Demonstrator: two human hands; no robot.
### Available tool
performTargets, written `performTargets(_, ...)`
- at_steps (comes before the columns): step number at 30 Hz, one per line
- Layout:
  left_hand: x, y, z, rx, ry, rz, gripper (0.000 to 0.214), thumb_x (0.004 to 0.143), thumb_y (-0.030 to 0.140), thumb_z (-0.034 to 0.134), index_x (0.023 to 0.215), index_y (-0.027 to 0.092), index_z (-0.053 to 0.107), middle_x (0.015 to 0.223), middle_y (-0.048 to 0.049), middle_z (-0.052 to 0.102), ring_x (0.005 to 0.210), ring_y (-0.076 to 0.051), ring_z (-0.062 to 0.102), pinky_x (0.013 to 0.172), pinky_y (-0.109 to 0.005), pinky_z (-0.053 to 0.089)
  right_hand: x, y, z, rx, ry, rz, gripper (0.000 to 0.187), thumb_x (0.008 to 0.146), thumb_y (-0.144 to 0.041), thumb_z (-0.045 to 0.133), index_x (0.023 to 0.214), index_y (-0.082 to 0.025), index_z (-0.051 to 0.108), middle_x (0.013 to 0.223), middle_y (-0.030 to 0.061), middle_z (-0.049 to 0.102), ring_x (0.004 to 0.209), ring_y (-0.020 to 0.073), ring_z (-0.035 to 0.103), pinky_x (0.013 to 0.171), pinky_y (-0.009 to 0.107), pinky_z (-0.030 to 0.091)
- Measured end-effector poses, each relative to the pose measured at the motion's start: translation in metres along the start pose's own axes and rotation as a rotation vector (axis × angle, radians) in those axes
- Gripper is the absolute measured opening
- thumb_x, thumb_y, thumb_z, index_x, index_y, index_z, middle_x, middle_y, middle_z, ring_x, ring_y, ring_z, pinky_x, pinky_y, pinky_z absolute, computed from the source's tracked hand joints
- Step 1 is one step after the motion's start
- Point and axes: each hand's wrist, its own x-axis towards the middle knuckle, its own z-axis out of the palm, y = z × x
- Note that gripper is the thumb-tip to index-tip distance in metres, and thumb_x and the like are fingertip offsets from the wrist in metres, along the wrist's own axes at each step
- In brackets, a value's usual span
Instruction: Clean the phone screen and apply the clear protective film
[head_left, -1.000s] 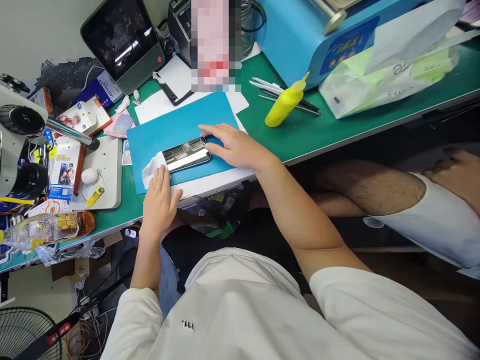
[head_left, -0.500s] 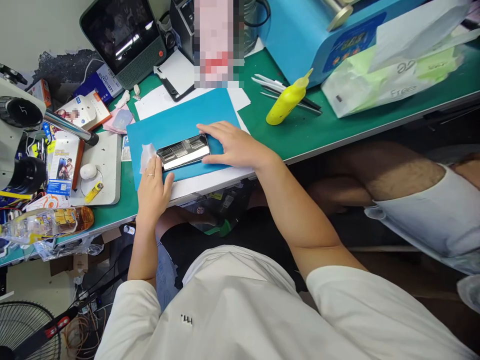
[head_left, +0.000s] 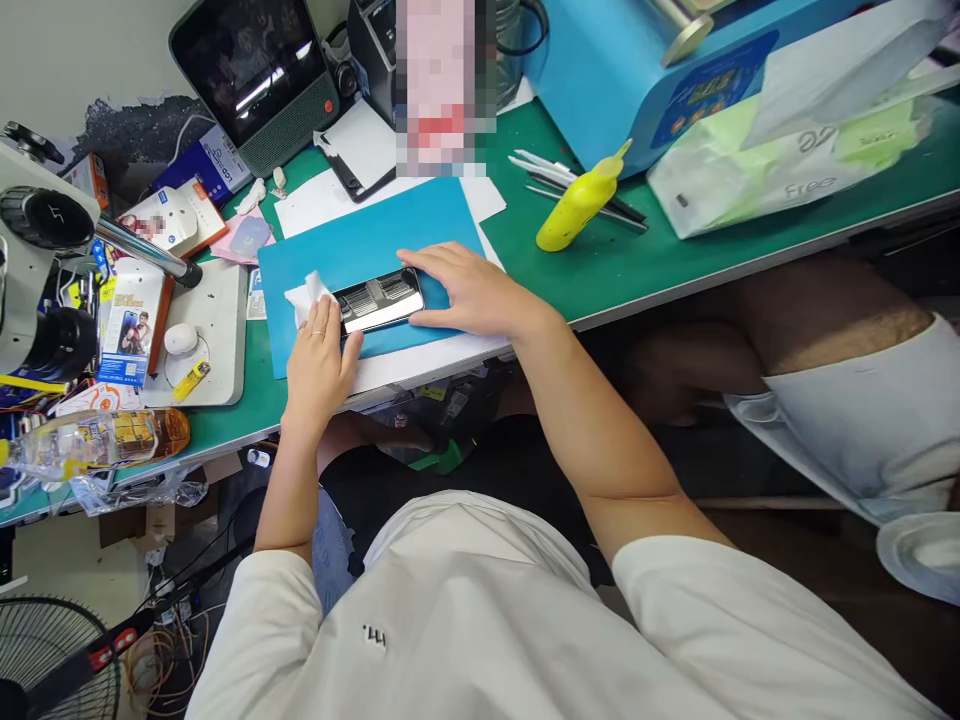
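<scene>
Phone (head_left: 379, 302) flat on the blue mat (head_left: 360, 225), glossy side up, between the two hands. At its 3 o'clock end, right hand (head_left: 472, 290) with thumb and forefinger parted astride the corners; whether pinching the edges or only bracketing them, hard to tell. At 8 o'clock, left hand (head_left: 316, 365) palm down, fingers nearly straight and close together, tips at the opposite end. Just beside, at 9 o'clock, crumpled white tissue (head_left: 301, 298), partly hidden by those fingers; cannot tell whether gripped or merely pressed.

Probably a wiping step in hand, with the right side steadying and the left side working. Most likely calls for a light, even stroke of tissue along the face, with the 3 o'clock end braced against skidding. Better to tuck the loose tissue corner under the fingertips first, then check the glossy side at a slant for lint or smears. Well clear of the work: yellow squeeze bottle (head_left: 574, 212) at 2 o'clock, drink bottle (head_left: 127, 440) at 8 o'clock.
</scene>
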Motion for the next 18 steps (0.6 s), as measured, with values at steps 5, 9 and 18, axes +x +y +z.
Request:
performTargets(5,-0.026,-0.003,0.003,0.005,0.083,-0.050,0.080,0.121,0.067,0.023,0.174,0.013,0.051,0.181,-0.0204,0.049,0.175,-0.036,0.040,0.145,-0.059,0.031,-0.001,0.001,0.000,-0.001,-0.001,-0.017,0.088,0.096,-0.052,0.077,0.176,-0.029,0.049,0.170,0.0134,0.063,0.156,0.0477,0.055,0.127,0.075,0.049)
performTargets(9,-0.008,-0.008,0.007,0.028,0.107,-0.056,0.080,0.120,0.066,0.022,0.169,0.013,0.057,0.179,-0.0198,0.053,0.173,-0.037,0.044,0.145,-0.059,0.032,-0.002,0.001,0.001,-0.009,0.009,-0.013,0.089,0.095,-0.052,0.077,0.176,-0.028,0.049,0.170,0.0128,0.063,0.156,0.0484,0.054,0.128,0.075,0.048)
performTargets(18,-0.007,-0.003,0.000,0.078,0.157,-0.080,0.071,0.121,0.051,0.020,0.163,0.013,0.063,0.149,-0.0279,0.066,0.154,-0.043,0.055,0.131,-0.064,0.044,-0.001,-0.002,-0.001,0.009,-0.008,0.003,0.089,0.095,-0.053,0.076,0.176,-0.026,0.049,0.170,0.0145,0.062,0.157,0.0484,0.054,0.129,0.074,0.046)
